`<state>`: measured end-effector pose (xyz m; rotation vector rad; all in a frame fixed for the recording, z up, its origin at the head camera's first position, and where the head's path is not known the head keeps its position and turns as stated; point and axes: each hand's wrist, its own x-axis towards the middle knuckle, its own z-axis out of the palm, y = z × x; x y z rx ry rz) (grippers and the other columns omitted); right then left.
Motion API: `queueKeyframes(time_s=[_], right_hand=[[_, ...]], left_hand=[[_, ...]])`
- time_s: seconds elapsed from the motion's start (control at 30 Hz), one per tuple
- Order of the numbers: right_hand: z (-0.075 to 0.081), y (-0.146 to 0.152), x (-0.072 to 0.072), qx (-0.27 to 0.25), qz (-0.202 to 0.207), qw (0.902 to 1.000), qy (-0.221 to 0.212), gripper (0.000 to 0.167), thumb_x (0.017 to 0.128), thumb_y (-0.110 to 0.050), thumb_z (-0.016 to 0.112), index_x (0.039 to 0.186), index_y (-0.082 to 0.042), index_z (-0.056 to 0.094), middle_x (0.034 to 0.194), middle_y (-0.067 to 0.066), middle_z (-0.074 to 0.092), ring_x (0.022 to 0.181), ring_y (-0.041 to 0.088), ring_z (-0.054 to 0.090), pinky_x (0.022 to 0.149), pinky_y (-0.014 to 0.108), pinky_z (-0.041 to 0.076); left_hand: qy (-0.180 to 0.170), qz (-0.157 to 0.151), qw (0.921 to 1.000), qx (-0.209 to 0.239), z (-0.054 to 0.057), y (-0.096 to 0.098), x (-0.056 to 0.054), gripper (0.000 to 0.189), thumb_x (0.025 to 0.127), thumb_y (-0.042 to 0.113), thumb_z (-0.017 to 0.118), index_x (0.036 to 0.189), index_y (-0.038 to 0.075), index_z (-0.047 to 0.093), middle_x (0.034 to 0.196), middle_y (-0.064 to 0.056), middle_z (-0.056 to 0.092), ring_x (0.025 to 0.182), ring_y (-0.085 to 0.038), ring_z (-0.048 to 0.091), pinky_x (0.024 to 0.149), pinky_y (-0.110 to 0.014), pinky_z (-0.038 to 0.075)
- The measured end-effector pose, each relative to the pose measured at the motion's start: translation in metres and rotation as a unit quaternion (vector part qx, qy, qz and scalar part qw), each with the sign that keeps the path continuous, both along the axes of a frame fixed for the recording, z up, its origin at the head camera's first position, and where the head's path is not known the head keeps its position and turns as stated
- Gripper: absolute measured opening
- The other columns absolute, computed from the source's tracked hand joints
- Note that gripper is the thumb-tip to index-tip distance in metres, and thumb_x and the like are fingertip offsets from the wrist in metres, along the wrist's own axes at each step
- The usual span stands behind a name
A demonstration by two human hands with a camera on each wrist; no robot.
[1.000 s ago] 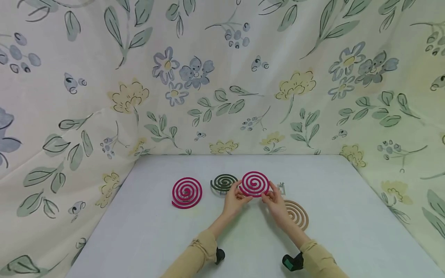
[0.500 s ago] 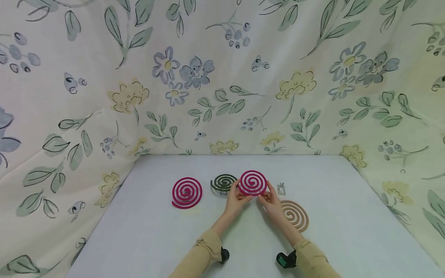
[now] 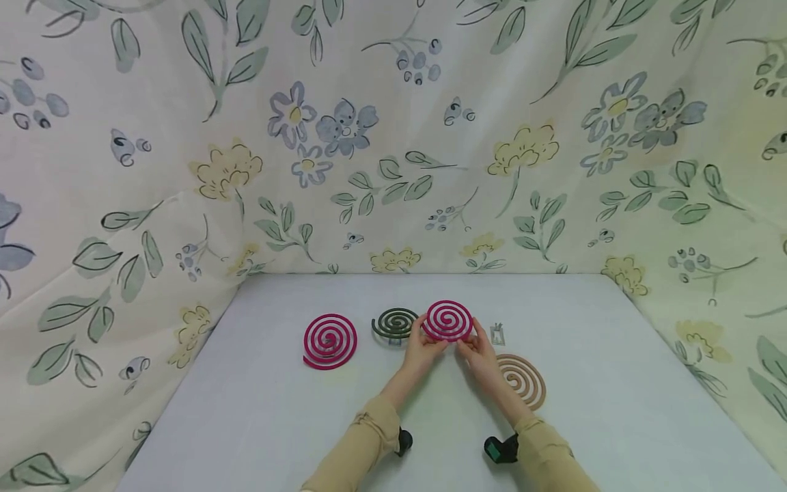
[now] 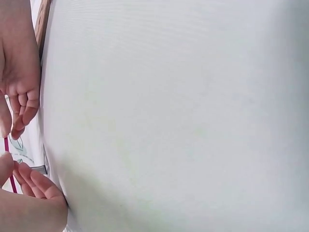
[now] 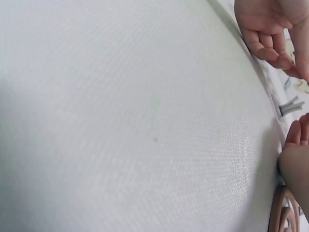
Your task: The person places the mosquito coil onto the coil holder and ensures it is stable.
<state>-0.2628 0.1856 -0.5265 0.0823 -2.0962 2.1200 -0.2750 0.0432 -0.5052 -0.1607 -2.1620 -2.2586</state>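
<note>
A pink mosquito coil (image 3: 449, 321) is held up above the table, its flat spiral facing the head camera. My left hand (image 3: 424, 350) pinches its left edge between thumb and fingers. On the opposite edge, my right hand (image 3: 481, 354) does the same. The left wrist view catches the pink coil (image 4: 13, 183) edge-on as a thin strip between the left hand (image 4: 34, 208) and the right hand (image 4: 21, 63). Beside the left fingers sits a dark green coil (image 3: 396, 322) on a metal stand. A tan coil (image 3: 536, 383) lies flat, partly behind the right forearm.
Another pink coil (image 3: 330, 340) is at the left, with metal showing beneath its centre. A small metal stand (image 3: 497, 335) lies just right of the right hand. The white table (image 3: 258, 410) ends against a floral cloth (image 3: 393, 205) hanging behind and at both sides.
Both hands first shifted slightly left with the pink coil, which now stands a little higher in the head view. The forearms have drawn closer together. The other coils stayed put.
</note>
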Motion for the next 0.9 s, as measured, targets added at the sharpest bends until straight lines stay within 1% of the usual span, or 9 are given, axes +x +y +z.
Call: queueKeyframes(time_s=[0.07,0.17,0.23,0.3,0.43,0.53,0.67,0.7,0.9], right_hand=[[-0.009,0.002,-0.005,-0.035,0.021,0.9983,0.041,0.077,0.089,-0.013,0.063,0.150,0.000,0.016,0.087,-0.001,0.062,0.072,0.000,0.051,0.062,0.016,0.039],[-0.009,0.003,-0.005,-0.059,0.029,0.9968,0.045,0.078,0.089,-0.015,0.064,0.149,0.000,0.016,0.086,-0.003,0.061,0.074,0.000,0.053,0.065,0.015,0.041],[-0.005,0.001,-0.003,-0.060,0.026,0.9976,0.022,0.075,0.091,-0.010,0.059,0.149,0.001,0.015,0.087,-0.004,0.060,0.075,-0.002,0.053,0.068,0.013,0.042],[0.006,-0.001,0.001,-0.044,0.011,0.9988,-0.021,0.070,0.092,-0.003,0.054,0.148,0.007,0.012,0.088,-0.002,0.058,0.076,-0.003,0.053,0.071,0.013,0.043],[0.015,-0.003,0.001,-0.027,0.001,0.9973,-0.068,0.067,0.093,0.004,0.050,0.148,0.007,0.011,0.093,0.001,0.057,0.076,-0.004,0.051,0.071,0.012,0.043],[0.014,-0.004,0.000,-0.013,-0.004,0.9964,-0.084,0.068,0.092,0.006,0.052,0.149,0.005,0.014,0.094,0.002,0.056,0.075,-0.003,0.050,0.069,0.012,0.042],[0.011,-0.002,-0.001,0.004,-0.001,0.9971,-0.077,0.067,0.091,0.006,0.052,0.148,0.007,0.015,0.091,0.002,0.054,0.074,-0.002,0.049,0.067,0.012,0.041],[0.014,-0.002,0.001,0.006,0.000,0.9972,-0.075,0.067,0.091,0.006,0.052,0.147,0.008,0.014,0.090,0.002,0.054,0.075,-0.002,0.049,0.067,0.012,0.041],[0.012,-0.002,-0.001,0.020,-0.004,0.9967,-0.078,0.068,0.092,0.001,0.054,0.147,0.007,0.016,0.092,0.004,0.052,0.078,-0.002,0.048,0.069,0.011,0.041]], left_hand=[[-0.008,0.002,0.9999,-0.008,0.001,0.001,-0.001,0.068,0.078,-0.010,0.067,0.137,-0.001,0.034,0.082,-0.023,0.061,0.064,-0.006,0.049,0.059,-0.017,0.045],[-0.025,0.002,0.9996,-0.010,0.004,0.001,-0.001,0.068,0.079,-0.008,0.068,0.137,0.001,0.035,0.083,-0.020,0.062,0.063,-0.005,0.048,0.060,-0.017,0.043],[-0.031,0.000,0.9995,-0.008,0.004,0.001,-0.001,0.068,0.079,-0.008,0.068,0.137,0.002,0.035,0.084,-0.022,0.063,0.063,-0.005,0.048,0.060,-0.017,0.043],[-0.035,-0.003,0.9994,-0.002,0.003,0.001,-0.001,0.068,0.079,-0.008,0.068,0.137,0.001,0.034,0.086,-0.024,0.063,0.064,-0.006,0.049,0.061,-0.017,0.043],[-0.043,-0.010,0.9990,0.008,-0.001,-0.001,-0.002,0.068,0.080,-0.009,0.066,0.138,0.001,0.032,0.089,-0.026,0.064,0.065,-0.005,0.050,0.062,-0.017,0.043],[-0.048,-0.016,0.9987,0.003,-0.004,-0.003,-0.004,0.068,0.081,-0.008,0.065,0.140,0.001,0.031,0.087,-0.024,0.064,0.066,-0.005,0.051,0.062,-0.018,0.044],[-0.056,-0.029,0.9978,-0.021,-0.005,-0.005,-0.004,0.069,0.084,-0.005,0.065,0.142,0.003,0.029,0.085,-0.022,0.065,0.068,-0.005,0.052,0.065,-0.019,0.045],[-0.058,-0.032,0.9975,-0.025,-0.004,-0.006,-0.004,0.069,0.084,-0.005,0.064,0.143,0.003,0.029,0.086,-0.021,0.065,0.069,-0.005,0.053,0.065,-0.019,0.045],[-0.052,-0.044,0.9974,-0.021,0.022,-0.010,0.013,0.065,0.086,-0.006,0.060,0.143,-0.001,0.027,0.087,-0.025,0.063,0.070,-0.006,0.052,0.068,-0.018,0.044]])
